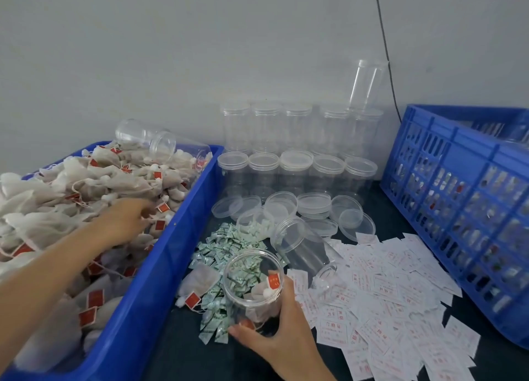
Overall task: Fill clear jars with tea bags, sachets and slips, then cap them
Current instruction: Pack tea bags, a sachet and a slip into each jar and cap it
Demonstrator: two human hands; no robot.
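Blue bin [154, 289]: fills the left side, heaped with tea bags [57, 197] bearing red tags.
Left hand [123, 220]: reaches over the heap, fingertips down among the bags; motion blur hides the fingers, so whether they pinch a bag cannot be told.
Loose tea bag [200, 280]: on the dark table between the two hands, just beside the bin wall.
Sachets [226, 243]: green-and-white pile ahead of the right hand, spreading under and around the jar it holds.
Open jar [249, 272]: uncapped, tilted toward the camera, a few tea bags inside.
Right hand [274, 323]: wrapped round the open jar's lower wall, thumb on the near side.
Tipped jar [300, 246]: empty, on its side just beyond the right hand.
Lids [312, 203]: loose cluster beyond the tipped jar.
Slips [386, 289]: white with red print, scattered to the right of the right hand.
Blue crate [458, 180]: far right, well apart from both hands.
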